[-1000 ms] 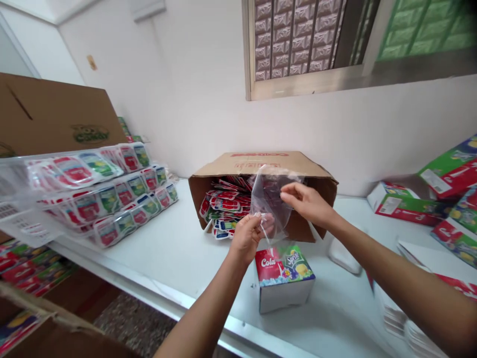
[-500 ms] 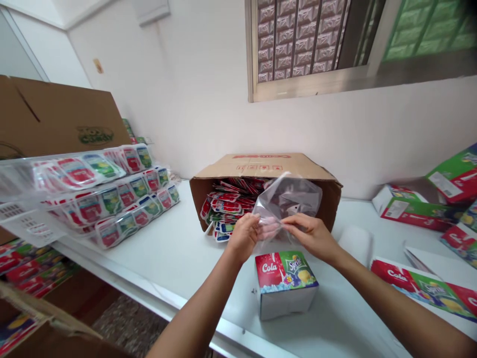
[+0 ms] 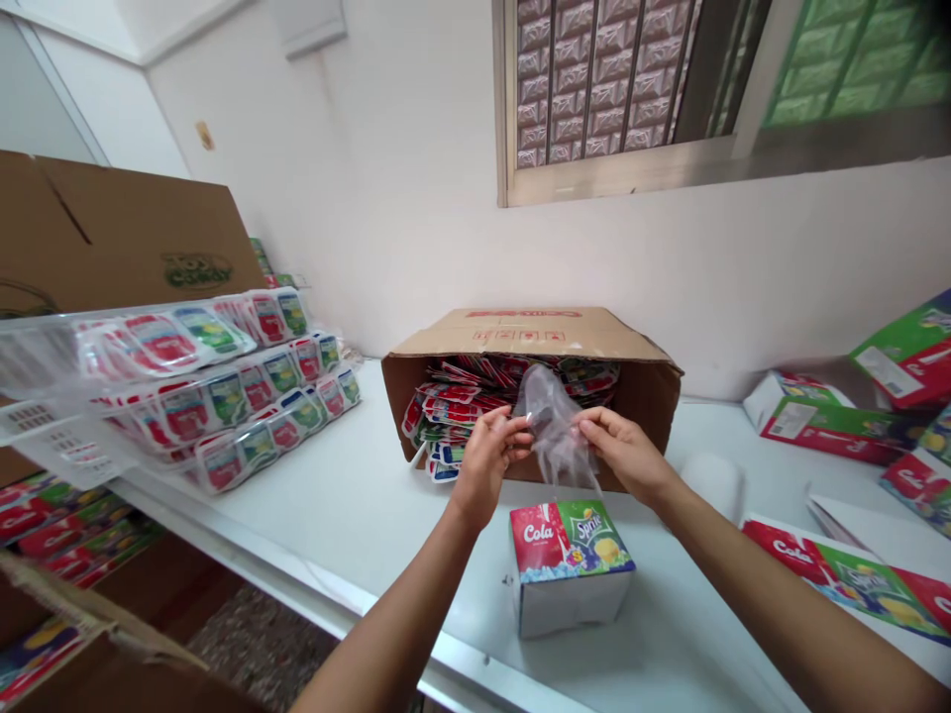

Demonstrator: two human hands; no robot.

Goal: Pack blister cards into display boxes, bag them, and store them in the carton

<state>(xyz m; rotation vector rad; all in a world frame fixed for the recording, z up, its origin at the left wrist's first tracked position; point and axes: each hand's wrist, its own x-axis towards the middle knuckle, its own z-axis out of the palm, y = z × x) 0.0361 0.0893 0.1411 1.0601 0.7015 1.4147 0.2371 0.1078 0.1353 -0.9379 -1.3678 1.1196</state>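
Note:
A clear plastic bag (image 3: 554, 421) hangs crumpled between my two hands, in front of the open cardboard box. Its left side is pinched by the thumb and fingers of my left hand (image 3: 491, 454). My right hand (image 3: 620, 454) grips the bag's other side between thumb and fingertips. Just below the bag, a Cola and Sprite printed box (image 3: 572, 569) stands on the white table (image 3: 357, 540). Behind my hands, the cardboard box (image 3: 535, 337) lies with its opening toward me, holding many red, green and blue printed packets (image 3: 446, 411).
On the left, clear-wrapped rows of packets (image 3: 253, 396) are stacked beside a white basket (image 3: 66, 446) and a large carton (image 3: 119, 238). Printed boxes (image 3: 824, 416) and a flat printed sheet (image 3: 862, 574) lie at the right, near a white roll-like object (image 3: 709, 485).
The bag was spread wide and now is bunched narrower between my hands. My left fingers have curled in, and my right hand has risen slightly.

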